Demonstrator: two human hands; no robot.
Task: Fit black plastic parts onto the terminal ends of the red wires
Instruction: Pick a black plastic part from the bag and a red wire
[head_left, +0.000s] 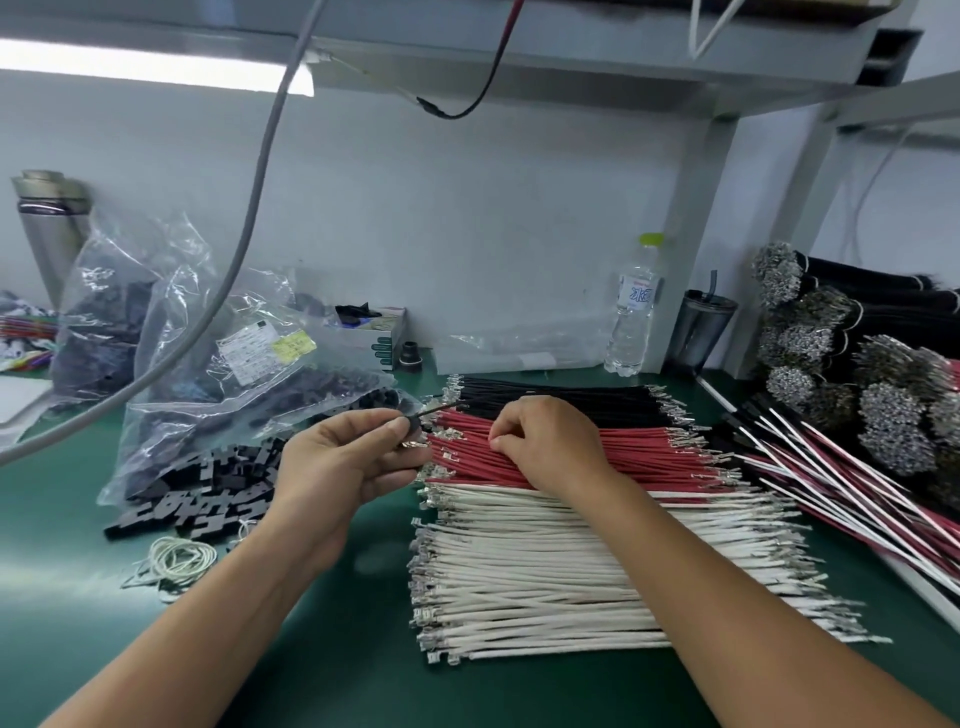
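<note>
A flat row of red wires (649, 457) with metal terminal ends lies across the green mat, between black wires (561, 400) behind and white wires (545, 566) in front. My left hand (343, 457) pinches a small black plastic part (413, 423) between thumb and fingers, just left of the red wires' terminals; a black wire sticks out of the part to the upper right. My right hand (545, 441) rests on the red wires with fingers curled, pinching at one of them. A heap of loose black plastic parts (208, 488) lies left of my left hand.
Clear plastic bags (171, 332) of dark parts stand at the back left. A water bottle (636, 312) and a dark cup (704, 327) stand by the wall. Bundles of finished wires (857, 478) fill the right side. Rubber bands (176, 561) lie front left.
</note>
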